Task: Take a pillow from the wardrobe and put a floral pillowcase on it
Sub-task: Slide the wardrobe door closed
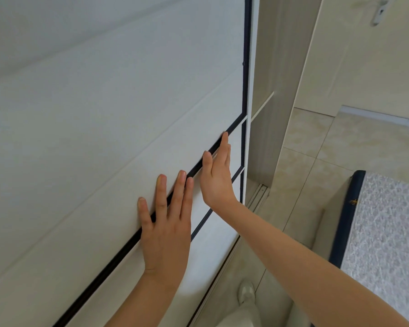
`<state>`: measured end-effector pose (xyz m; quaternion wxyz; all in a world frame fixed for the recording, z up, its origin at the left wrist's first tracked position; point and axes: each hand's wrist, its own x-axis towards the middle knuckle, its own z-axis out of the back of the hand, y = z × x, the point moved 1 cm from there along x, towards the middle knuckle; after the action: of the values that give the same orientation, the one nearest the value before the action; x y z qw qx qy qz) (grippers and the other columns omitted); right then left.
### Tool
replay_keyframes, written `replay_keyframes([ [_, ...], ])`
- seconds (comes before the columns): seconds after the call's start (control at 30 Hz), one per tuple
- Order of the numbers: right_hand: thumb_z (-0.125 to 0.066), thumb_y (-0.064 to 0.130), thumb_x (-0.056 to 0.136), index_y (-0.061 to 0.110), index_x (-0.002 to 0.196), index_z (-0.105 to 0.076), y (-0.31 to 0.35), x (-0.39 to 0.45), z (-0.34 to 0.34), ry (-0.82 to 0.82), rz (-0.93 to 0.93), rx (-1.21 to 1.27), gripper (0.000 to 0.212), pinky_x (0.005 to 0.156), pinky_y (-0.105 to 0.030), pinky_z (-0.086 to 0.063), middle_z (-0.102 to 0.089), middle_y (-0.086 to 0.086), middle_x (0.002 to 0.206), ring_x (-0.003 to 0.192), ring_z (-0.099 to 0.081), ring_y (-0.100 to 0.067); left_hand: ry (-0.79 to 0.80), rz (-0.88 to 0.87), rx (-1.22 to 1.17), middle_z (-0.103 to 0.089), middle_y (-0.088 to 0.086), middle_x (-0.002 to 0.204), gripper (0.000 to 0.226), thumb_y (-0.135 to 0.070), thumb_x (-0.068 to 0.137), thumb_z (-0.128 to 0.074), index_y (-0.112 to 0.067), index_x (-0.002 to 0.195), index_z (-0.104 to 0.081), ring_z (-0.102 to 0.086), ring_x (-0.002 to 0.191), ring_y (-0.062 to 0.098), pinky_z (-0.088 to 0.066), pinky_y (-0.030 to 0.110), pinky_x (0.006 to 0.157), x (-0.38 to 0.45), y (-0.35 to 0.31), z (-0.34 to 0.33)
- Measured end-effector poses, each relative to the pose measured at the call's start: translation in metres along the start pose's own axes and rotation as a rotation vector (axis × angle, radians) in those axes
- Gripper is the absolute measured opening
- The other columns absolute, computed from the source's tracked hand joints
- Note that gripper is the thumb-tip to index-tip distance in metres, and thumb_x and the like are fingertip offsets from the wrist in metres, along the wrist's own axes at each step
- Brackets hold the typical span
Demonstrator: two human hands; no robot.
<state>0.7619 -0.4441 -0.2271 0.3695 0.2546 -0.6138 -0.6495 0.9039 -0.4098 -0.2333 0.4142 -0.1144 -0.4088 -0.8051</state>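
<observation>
Both forearms enter from the bottom edge, bare, their elbows cut off by the frame. Flat against the wardrobe door, the left hand lies with straight, slightly spread fingers, its palm hidden against the panel and its fingers crossing a dark trim strip. Just beside it, further up the same strip, the right hand stands edge-on with straight fingers, its fingertips touching the strip; whether its palm meets the panel cannot be told. Neither hand grips anything.

No pillow or pillowcase shows; the wardrobe's interior is hidden behind the smooth, matte, pale panels, which fill the left half of the view, divided by thin dark lines. At the door's right edge a narrow gap shows a pale side wall and one thin shelf edge. A metal floor track runs below it.

Glossy beige floor tiles leave an open lane between wardrobe and bed. A mattress with a grey, textured cover and dark piped edge is cut off at right. One pale shoe shows near the bottom, blurred.
</observation>
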Motion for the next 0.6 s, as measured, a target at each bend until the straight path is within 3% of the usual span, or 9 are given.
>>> replay_keyframes([
  [0.17,-0.022,0.041,0.102,0.033,0.151,0.006,-0.012,0.049,0.027,-0.031,0.017,-0.011,0.058,0.089,0.009,-0.001,0.006,0.02,0.159,0.144,0.011,0.001,0.002,-0.01,-0.081,-0.01,0.003,0.166,0.07,-0.012,0.092,-0.027,-0.015,0.159,-0.007,0.01,0.15,0.039,0.012,0.061,0.116,0.043,-0.032,-0.006],
  [0.27,-0.023,0.04,0.102,0.032,0.152,0.004,-0.02,0.079,0.043,-0.046,0.021,0.002,0.057,0.111,-0.013,-0.004,0.004,0.018,0.16,0.145,0.007,0.0,0.02,-0.022,-0.116,-0.01,0.003,0.166,0.069,-0.013,0.092,-0.026,-0.015,0.159,-0.007,0.009,0.151,0.038,0.012,0.061,0.116,0.072,-0.051,-0.009],
  [0.33,-0.024,0.04,0.102,0.032,0.152,0.002,-0.024,0.099,0.055,-0.059,0.011,-0.001,0.057,0.117,-0.026,-0.006,0.002,0.017,0.16,0.145,0.005,0.0,0.036,-0.026,-0.135,-0.009,0.003,0.166,0.069,-0.013,0.092,-0.024,-0.015,0.159,-0.008,0.01,0.151,0.038,0.013,0.06,0.116,0.091,-0.064,-0.01],
  [0.6,-0.034,0.035,0.102,0.031,0.153,-0.006,-0.032,0.171,0.106,-0.077,-0.023,0.062,0.058,0.118,-0.03,-0.013,-0.011,0.016,0.159,0.144,-0.009,-0.001,0.097,-0.052,-0.19,-0.008,0.006,0.166,0.069,-0.007,0.089,-0.016,-0.015,0.157,-0.018,0.017,0.149,0.039,0.016,0.059,0.116,0.164,-0.112,-0.015],
])
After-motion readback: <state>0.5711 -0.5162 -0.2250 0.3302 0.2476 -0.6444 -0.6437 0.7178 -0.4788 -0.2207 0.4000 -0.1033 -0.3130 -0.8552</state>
